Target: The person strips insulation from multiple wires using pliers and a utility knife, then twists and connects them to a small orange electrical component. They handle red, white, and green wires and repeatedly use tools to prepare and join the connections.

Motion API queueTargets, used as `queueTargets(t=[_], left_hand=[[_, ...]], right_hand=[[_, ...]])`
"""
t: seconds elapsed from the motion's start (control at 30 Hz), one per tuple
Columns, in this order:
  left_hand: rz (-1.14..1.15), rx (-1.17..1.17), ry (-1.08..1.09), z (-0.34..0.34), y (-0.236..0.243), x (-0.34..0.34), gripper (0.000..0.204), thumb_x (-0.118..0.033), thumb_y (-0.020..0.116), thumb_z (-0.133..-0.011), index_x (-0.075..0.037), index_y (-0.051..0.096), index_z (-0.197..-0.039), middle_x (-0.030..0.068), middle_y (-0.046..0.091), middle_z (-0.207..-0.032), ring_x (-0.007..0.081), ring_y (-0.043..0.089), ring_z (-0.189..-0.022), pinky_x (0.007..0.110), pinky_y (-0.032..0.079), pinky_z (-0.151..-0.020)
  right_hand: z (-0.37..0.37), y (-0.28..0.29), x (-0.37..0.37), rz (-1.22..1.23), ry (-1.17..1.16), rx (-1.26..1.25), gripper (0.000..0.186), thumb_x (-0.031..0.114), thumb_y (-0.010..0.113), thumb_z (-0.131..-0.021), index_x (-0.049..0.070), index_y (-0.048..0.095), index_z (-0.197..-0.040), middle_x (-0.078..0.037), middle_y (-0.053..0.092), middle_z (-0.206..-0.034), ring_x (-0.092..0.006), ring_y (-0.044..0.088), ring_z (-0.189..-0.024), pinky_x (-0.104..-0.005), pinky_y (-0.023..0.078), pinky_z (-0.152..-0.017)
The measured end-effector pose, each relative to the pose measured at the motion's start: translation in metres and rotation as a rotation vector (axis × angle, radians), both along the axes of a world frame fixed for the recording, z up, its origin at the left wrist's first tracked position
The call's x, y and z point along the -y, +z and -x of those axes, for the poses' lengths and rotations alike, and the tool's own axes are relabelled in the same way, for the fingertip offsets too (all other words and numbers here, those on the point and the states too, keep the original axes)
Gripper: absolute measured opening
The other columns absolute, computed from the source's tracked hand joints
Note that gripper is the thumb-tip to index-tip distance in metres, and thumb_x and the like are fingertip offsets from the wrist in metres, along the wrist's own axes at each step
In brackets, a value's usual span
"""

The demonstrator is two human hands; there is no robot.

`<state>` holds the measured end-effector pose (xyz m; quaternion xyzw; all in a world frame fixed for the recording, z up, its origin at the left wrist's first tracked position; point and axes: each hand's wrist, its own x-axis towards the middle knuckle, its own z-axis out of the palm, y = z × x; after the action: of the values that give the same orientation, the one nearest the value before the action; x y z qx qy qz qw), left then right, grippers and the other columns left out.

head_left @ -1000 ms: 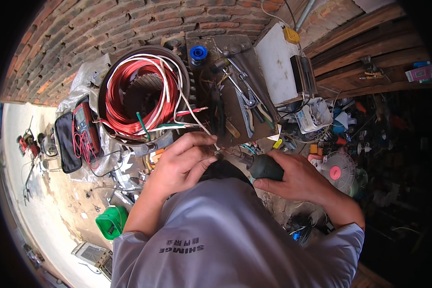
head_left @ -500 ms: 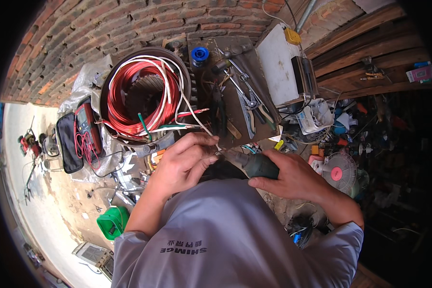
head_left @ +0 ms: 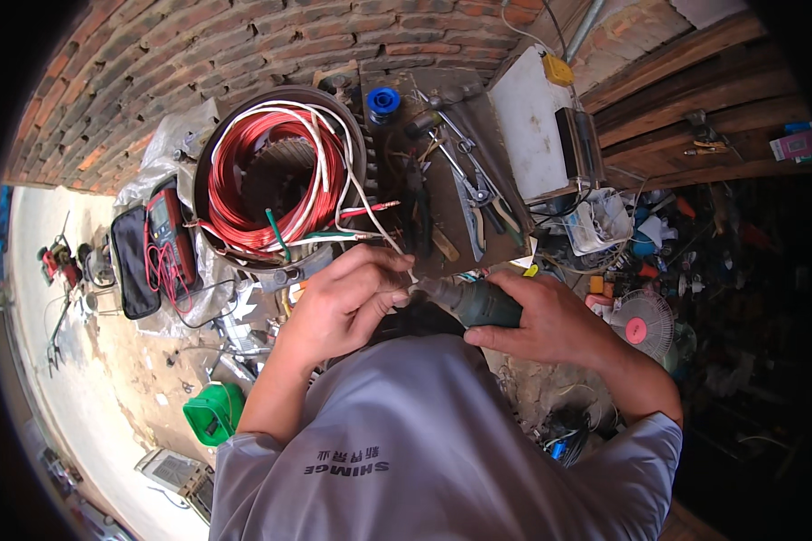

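My left hand [head_left: 343, 307] pinches the end of a white wire [head_left: 386, 234] that runs from a round metal motor stator [head_left: 203, 171] holding red coiled windings [head_left: 233, 185] and several white, red and green leads. Wrapped round a dark green handheld power tool [head_left: 487, 305], my right hand [head_left: 559, 329] has the tool’s narrow front end beside my left fingertips; I cannot tell whether it touches the wire. Beyond both hands, pliers [head_left: 478, 216] and other hand tools lie on a worn bench top [head_left: 447, 257], near a blue spool [head_left: 383, 101].
A red multimeter [head_left: 173, 234] and black case [head_left: 133, 261] lie left of the stator. A green bucket [head_left: 209, 410] is on the ground. At right stand a white board [head_left: 528, 126], a cluttered plastic container [head_left: 595, 225], a fan [head_left: 641, 329] and dark clutter. A brick wall [head_left: 244, 45] backs the bench.
The green tool has moved slightly left, its front end closer to my left fingertips. The bench and surroundings sit slightly further right in the picture. Both grips look the same.
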<state>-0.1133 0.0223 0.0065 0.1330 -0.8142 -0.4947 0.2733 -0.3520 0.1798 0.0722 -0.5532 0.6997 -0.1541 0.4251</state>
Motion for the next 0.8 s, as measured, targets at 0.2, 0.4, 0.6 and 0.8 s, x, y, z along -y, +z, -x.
queueTargets(t=[0.2, 0.4, 0.6, 0.8], left_hand=[[-0.004, 0.026, -0.009, -0.002, 0.002, 0.002, 0.005, -0.002, 0.074, -0.091, -0.001, 0.072, -0.095, 0.0148, 0.070, -0.112, 0.0322, 0.071, -0.106, 0.038, 0.059, -0.087], [0.015, 0.047, -0.007, -0.001, 0.005, 0.002, 0.005, -0.003, 0.074, -0.091, 0.000, 0.071, -0.093, 0.0150, 0.070, -0.114, 0.0321, 0.071, -0.105, 0.038, 0.059, -0.086], [0.019, 0.060, -0.026, -0.001, 0.007, 0.003, 0.005, -0.003, 0.073, -0.091, 0.000, 0.069, -0.093, 0.0154, 0.070, -0.117, 0.0320, 0.071, -0.106, 0.039, 0.058, -0.086], [0.049, 0.053, -0.064, 0.001, 0.006, 0.006, 0.006, -0.001, 0.071, -0.091, 0.001, 0.066, -0.090, 0.0178, 0.070, -0.119, 0.0332, 0.071, -0.104, 0.039, 0.058, -0.085]], right_hand=[[0.002, -0.005, 0.002, -0.031, 0.029, -0.017, 0.075, 0.046, 0.087, -0.083, -0.008, 0.062, -0.128, -0.024, 0.072, -0.107, -0.0393, 0.074, -0.095, -0.0447, 0.057, -0.082], [0.000, -0.007, -0.004, 0.025, -0.011, -0.003, 0.069, 0.046, 0.086, -0.084, -0.005, 0.063, -0.124, -0.021, 0.073, -0.096, -0.0388, 0.074, -0.089, -0.0439, 0.057, -0.077], [-0.001, -0.009, -0.007, 0.071, -0.049, 0.063, 0.059, 0.045, 0.085, -0.085, -0.001, 0.066, -0.117, -0.018, 0.071, -0.087, -0.0347, 0.073, -0.079, -0.0431, 0.055, -0.070], [0.000, -0.010, -0.011, 0.037, -0.056, 0.072, 0.058, 0.045, 0.085, -0.085, -0.001, 0.066, -0.114, -0.017, 0.070, -0.084, -0.0311, 0.072, -0.076, -0.0417, 0.054, -0.069]])
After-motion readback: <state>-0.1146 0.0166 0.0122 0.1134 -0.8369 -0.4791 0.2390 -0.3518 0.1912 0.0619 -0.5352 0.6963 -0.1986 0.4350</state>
